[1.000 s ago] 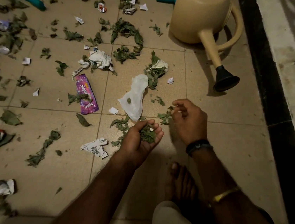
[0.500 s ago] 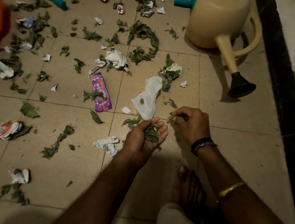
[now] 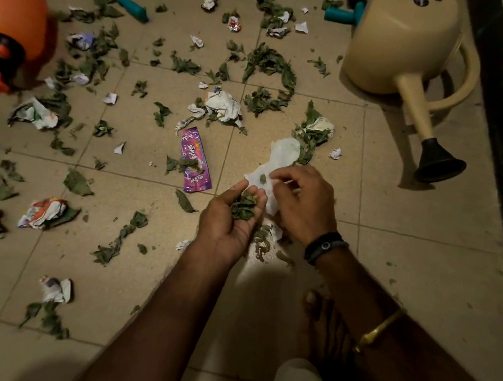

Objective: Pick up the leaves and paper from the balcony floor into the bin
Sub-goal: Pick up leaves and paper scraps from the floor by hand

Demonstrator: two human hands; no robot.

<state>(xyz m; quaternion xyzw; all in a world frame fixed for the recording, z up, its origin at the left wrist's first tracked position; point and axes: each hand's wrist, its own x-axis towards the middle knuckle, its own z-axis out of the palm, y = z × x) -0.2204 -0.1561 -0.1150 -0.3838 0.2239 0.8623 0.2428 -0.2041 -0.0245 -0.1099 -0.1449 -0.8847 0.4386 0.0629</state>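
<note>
left hand [image 3: 226, 223] grips leaves [image 3: 243, 206]; right hand [image 3: 303, 204] curls over white paper [image 3: 284, 153], grip unclear.

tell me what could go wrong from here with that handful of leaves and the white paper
1. The left hand cups a loose heap of leaves in its palm; adding more, or carrying it away, could spill some back onto the floor.
2. A leaf scrap lies on the white paper beside the fingertips of the right hand; lifting the paper may tip it off.
</note>
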